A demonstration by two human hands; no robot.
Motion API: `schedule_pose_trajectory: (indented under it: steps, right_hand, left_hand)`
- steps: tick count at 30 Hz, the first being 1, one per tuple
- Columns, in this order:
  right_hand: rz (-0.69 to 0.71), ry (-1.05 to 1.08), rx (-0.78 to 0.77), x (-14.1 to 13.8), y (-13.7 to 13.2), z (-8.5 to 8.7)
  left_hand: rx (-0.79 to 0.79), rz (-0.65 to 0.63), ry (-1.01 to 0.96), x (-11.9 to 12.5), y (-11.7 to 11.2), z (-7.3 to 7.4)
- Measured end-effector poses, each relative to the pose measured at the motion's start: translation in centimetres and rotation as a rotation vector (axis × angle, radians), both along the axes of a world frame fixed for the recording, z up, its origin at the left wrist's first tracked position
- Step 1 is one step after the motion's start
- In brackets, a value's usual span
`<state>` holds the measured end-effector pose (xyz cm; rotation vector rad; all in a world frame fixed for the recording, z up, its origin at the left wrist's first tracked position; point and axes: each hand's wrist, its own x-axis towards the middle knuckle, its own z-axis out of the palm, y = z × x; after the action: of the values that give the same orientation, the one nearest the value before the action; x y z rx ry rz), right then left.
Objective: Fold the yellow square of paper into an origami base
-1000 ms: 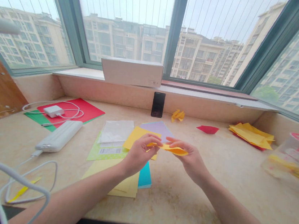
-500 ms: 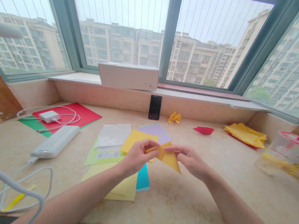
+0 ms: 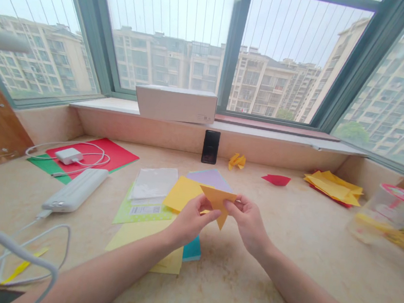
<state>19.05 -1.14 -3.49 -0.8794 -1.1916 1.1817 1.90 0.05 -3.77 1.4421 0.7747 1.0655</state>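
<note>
A folded piece of yellow-orange paper (image 3: 217,198) is held up above the tabletop between my two hands. My left hand (image 3: 194,217) pinches its left side between thumb and fingers. On its right side my right hand (image 3: 244,216) grips it, the thumb lying across the front. The paper has a straight upper edge and a point hanging down. Behind my left hand lies a flat yellow sheet (image 3: 181,193), partly over a lilac sheet (image 3: 209,177). Beneath my left wrist are pale yellow sheets (image 3: 140,235) and a blue paper stack (image 3: 192,250), both partly covered.
A phone (image 3: 210,146) leans on the back wall beside a folded yellow paper shape (image 3: 236,161). Further right are a red paper piece (image 3: 275,179), yellow papers (image 3: 333,186) and a plastic cup (image 3: 382,213). A power bank (image 3: 75,190), cables and red paper (image 3: 117,153) lie left.
Both hands have turned the folded yellow paper so its straight edge is now on top and a point hangs down. My right hand has shifted slightly left and its grip has changed.
</note>
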Motion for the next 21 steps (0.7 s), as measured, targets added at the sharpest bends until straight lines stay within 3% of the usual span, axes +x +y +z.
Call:
schedule_pose_trajectory:
  steps: [6,13,18,21]
  right_hand:
    - [0.087,-0.058,0.021,0.4,-0.1,0.1]
    - [0.003,-0.093,-0.044,1.8,0.2,0.4]
    - [0.16,-0.024,-0.122,1.9,0.3,0.3]
    - [0.168,0.002,-0.128,1.5,0.1,0.2]
  left_hand:
    - [0.014,0.01,0.059,-0.4,0.2,0.2]
    - [0.049,-0.107,0.047,-0.5,-0.6,1.0]
    - [0.052,-0.181,-0.021,-0.3,-1.0,1.4]
    - [0.056,-0.186,-0.022,-0.2,-0.9,1.2]
